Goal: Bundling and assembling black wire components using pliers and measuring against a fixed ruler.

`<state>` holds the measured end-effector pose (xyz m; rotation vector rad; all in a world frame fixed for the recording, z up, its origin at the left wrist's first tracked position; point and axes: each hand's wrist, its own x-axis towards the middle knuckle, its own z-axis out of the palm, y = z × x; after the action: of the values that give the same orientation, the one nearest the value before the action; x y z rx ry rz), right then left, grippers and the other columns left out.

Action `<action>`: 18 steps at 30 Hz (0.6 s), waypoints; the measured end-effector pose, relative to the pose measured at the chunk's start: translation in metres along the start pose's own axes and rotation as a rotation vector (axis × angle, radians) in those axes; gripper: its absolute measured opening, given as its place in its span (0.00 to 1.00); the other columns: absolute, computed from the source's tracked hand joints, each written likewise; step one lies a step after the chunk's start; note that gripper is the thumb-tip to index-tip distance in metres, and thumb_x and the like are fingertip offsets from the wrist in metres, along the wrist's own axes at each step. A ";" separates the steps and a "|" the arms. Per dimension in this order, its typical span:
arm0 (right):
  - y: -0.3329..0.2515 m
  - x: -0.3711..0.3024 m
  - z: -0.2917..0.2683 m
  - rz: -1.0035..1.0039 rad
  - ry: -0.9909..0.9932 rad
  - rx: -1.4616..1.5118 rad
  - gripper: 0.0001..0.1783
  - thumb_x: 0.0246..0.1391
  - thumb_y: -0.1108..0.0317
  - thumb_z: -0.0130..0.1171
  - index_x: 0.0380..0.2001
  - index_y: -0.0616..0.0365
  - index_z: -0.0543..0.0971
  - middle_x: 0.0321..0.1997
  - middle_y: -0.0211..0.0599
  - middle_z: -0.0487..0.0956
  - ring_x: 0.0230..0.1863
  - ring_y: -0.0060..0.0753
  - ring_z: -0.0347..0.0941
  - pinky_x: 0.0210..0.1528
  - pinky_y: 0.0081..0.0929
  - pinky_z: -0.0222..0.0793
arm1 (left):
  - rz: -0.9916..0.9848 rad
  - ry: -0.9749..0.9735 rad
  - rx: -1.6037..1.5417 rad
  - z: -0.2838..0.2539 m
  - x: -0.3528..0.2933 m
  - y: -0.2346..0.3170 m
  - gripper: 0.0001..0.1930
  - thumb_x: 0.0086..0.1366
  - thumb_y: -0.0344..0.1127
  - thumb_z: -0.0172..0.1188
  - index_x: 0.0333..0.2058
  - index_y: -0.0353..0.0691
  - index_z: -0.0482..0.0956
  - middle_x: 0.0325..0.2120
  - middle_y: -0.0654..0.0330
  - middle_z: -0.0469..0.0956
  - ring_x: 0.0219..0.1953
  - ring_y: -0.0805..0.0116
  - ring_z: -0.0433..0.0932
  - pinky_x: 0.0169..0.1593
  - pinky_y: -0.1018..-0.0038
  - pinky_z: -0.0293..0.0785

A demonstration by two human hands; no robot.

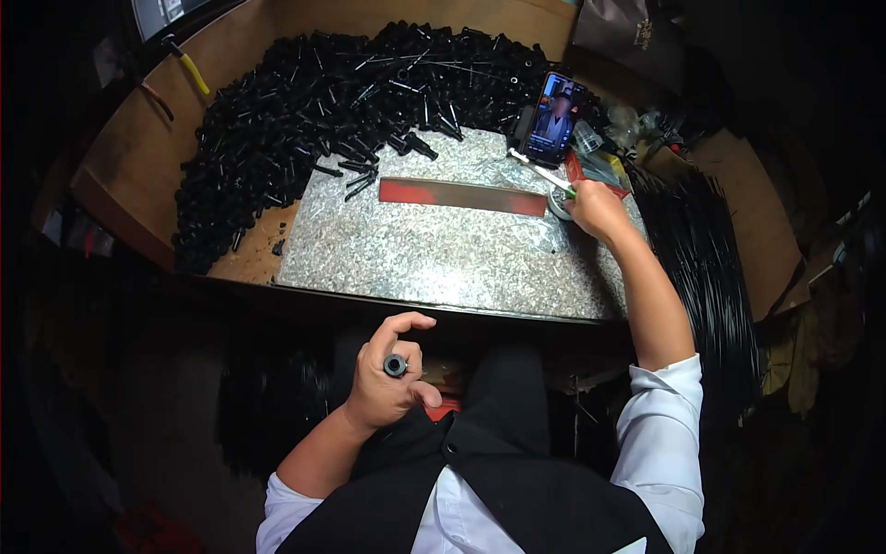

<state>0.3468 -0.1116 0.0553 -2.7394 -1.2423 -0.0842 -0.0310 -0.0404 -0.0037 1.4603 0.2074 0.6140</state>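
Over my lap, below the table edge, my left hand (386, 374) holds a short black tubular part (395, 366) with its round hollow end facing up. The curled fingers hold it, while the index finger and thumb stand apart. At the right side of the granite slab, my right hand (598, 212) is closed on a slim white-and-green stick-like tool (546, 173), its exact kind unclear. That tool slants up and left across the slab. Just under this hand sits a small round container (558, 205), partly hidden. Beside it lies a long flat bar (461, 196) with red paint on its face.
A big heap of black tubular parts (369, 83) fills the back and left. Behind the granite slab (415, 258) leans a lit phone (556, 118), near a red box (600, 171). Thin black rods (701, 249) are bundled at right. Yellow-handled pliers (194, 74) hang on the left wall.
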 end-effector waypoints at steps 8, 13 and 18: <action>0.004 0.023 0.020 -0.050 -0.080 -0.122 0.11 0.48 0.65 0.57 0.31 0.62 0.80 0.33 0.54 0.79 0.39 0.55 0.75 0.43 0.45 0.70 | -0.005 -0.001 0.008 -0.001 0.003 -0.001 0.46 0.37 0.54 0.71 0.50 0.30 0.61 0.12 0.72 0.59 0.16 0.84 0.59 0.22 0.85 0.55; -0.004 0.015 0.013 0.001 -0.070 -0.085 0.11 0.46 0.68 0.55 0.32 0.63 0.79 0.37 0.56 0.79 0.42 0.54 0.75 0.46 0.44 0.71 | -0.036 -0.012 -0.001 -0.002 0.005 -0.003 0.46 0.37 0.52 0.72 0.51 0.31 0.61 0.12 0.72 0.59 0.16 0.84 0.59 0.22 0.85 0.55; -0.004 0.012 0.011 -0.006 -0.005 -0.037 0.13 0.51 0.63 0.59 0.33 0.64 0.77 0.36 0.54 0.78 0.42 0.55 0.74 0.44 0.46 0.69 | -0.035 -0.032 -0.013 -0.001 0.006 -0.003 0.45 0.39 0.50 0.73 0.52 0.31 0.60 0.12 0.72 0.59 0.16 0.84 0.59 0.22 0.85 0.55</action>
<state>0.3515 -0.0990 0.0461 -2.7686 -1.2620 -0.1023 -0.0262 -0.0365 -0.0050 1.4500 0.2030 0.5618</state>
